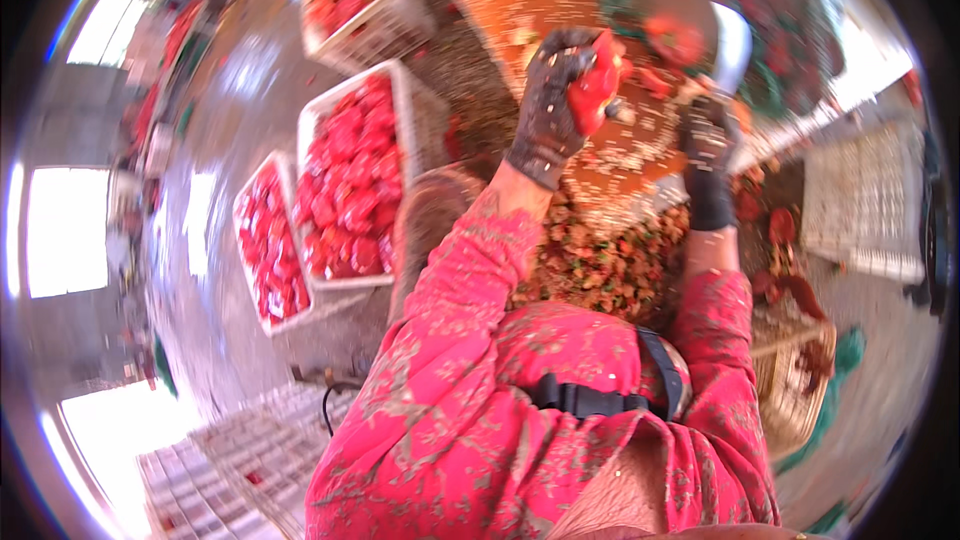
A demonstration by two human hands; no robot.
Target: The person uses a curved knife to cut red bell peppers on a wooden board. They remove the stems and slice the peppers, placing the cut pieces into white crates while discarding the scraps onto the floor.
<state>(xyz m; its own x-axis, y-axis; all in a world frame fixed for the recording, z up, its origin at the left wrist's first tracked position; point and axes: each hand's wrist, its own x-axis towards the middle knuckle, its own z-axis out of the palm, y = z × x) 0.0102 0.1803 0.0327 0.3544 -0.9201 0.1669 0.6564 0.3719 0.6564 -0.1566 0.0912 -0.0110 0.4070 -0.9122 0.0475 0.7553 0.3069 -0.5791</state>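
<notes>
My left hand [551, 105], in a dark glove dotted with pale seeds, grips a glossy red bell pepper piece [596, 82] above an orange, seed-strewn work surface [637, 154]. A short way right, my right hand [709, 127], gloved in the same dark fabric, is closed around a knife whose broad pale blade [733, 49] points away from me. The knife's handle is hidden in that hand. Beyond both hands lies a blurred red bell pepper [675, 41]. Nearer my body is a heap of cut pepper cores and stems [607, 259].
White plastic crates of red peppers [349, 180] stand on the left. Green netting [780, 30] over red and green produce is at upper right. A white crate [862, 199] and a yellowish basket [795, 382] lie on the right. More white crates [232, 457] are at lower left.
</notes>
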